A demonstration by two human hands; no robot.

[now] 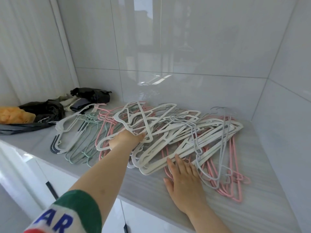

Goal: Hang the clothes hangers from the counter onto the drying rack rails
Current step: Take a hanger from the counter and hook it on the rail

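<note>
Barely begun — hanger pile [181, 132] lies on counter [143, 190]; left hand [126, 139] grips white hangers [134, 117] mid-pile, right hand [183, 179] spreads its fingers at pile's edge.

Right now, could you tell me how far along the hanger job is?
Done: nothing that shows. The drying rack is out of view.
In hand: the left hand grips a bunch of white hangers in the middle of the pile, and the right hand lies flat at the pile's near edge.
Left: nearly everything. The white, pink hangers and green hangers all lie on the counter.
</note>
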